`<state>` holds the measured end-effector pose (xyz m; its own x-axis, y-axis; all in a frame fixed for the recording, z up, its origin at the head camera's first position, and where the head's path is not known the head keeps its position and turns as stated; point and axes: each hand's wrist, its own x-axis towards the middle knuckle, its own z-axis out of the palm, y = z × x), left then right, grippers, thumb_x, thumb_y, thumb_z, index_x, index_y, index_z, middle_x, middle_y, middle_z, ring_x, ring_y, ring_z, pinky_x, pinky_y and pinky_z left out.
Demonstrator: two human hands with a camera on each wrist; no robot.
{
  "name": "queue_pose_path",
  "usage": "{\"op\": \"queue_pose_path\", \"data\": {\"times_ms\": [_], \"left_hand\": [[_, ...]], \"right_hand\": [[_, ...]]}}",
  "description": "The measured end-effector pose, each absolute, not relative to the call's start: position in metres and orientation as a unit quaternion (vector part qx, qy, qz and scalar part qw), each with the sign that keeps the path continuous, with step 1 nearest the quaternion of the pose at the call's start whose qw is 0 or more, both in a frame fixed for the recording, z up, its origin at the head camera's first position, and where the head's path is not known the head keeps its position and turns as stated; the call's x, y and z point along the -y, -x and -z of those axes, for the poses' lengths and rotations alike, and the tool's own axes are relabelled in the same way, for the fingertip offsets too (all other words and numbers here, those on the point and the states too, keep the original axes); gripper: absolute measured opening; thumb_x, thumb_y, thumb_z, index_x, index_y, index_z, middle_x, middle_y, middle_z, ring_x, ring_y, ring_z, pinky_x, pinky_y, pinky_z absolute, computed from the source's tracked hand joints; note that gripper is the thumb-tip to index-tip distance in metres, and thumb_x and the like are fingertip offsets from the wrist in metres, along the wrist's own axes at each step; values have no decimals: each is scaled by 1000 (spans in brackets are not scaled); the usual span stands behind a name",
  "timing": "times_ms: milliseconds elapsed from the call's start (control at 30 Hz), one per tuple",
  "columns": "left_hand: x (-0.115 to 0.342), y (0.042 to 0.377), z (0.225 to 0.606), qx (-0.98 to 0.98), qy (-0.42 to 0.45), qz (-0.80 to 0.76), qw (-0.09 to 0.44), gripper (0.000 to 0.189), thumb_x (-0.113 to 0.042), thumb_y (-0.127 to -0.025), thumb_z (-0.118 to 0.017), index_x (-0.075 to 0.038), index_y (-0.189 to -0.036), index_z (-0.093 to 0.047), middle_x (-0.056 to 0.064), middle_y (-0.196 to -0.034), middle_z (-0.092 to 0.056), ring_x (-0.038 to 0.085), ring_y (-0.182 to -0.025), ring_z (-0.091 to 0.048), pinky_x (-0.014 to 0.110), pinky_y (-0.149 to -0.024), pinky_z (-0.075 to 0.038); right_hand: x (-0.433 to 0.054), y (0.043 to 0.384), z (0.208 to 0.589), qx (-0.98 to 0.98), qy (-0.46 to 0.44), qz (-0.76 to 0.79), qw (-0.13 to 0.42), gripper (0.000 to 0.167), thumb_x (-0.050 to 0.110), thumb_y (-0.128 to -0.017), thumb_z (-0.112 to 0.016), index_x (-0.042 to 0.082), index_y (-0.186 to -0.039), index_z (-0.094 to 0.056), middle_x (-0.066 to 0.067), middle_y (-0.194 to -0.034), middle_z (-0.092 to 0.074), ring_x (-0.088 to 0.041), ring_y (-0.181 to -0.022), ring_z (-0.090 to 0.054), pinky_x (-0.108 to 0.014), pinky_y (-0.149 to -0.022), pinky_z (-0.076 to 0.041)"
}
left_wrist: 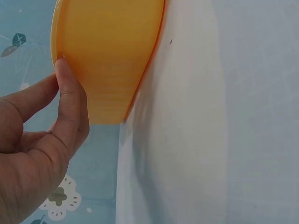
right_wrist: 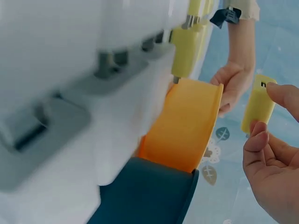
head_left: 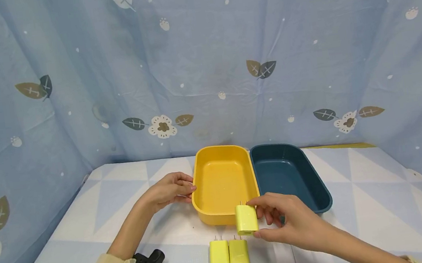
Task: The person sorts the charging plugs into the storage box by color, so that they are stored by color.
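Note:
My right hand pinches a yellow USB charger plug between thumb and fingers, prongs upward, in front of the near rim of the yellow bin. In the right wrist view the same charger plug shows its USB port beside the thumb. My left hand grips the left rim of the yellow bin, and the left wrist view shows the thumb and a finger at the rim of that bin. The inside of the yellow bin shows a bare floor.
A dark blue bin stands against the yellow one's right side. Several yellow charger plugs lie in rows at the front, with several white charger plugs to their right, partly under my right arm. A patterned curtain hangs behind the table.

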<state>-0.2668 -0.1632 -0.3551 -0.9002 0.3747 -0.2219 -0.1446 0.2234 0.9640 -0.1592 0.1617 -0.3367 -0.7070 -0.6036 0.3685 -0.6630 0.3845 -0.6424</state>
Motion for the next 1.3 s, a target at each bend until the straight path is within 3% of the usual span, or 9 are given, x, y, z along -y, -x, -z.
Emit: {"op": "queue_pose_path", "data": {"times_ms": [467,1300], "left_hand": [[165,266,358,-749,-78,-624,210,31,-4,-96,-64,9,-120,-49,14,-96,-65,21,-77,-65,34,-77,-60],[163,264,355,-745,-73,-629,209,29,-3,-97,-61,9,-120,-49,14,-96,-64,21,-78,-65,34,-77,-60]], "right_hand": [[-133,200,327,859,-346,-375,33,46,22,-79,-85,12,-120,-66,6,-90,-61,-10,-73,-57,-24,-63,-53],[-107,244,352,879,-325,-350,0,47,24,-80,-85,4,-118,-67,5,-86,-61,-10,-73,-55,-24,-63,-50]]}}
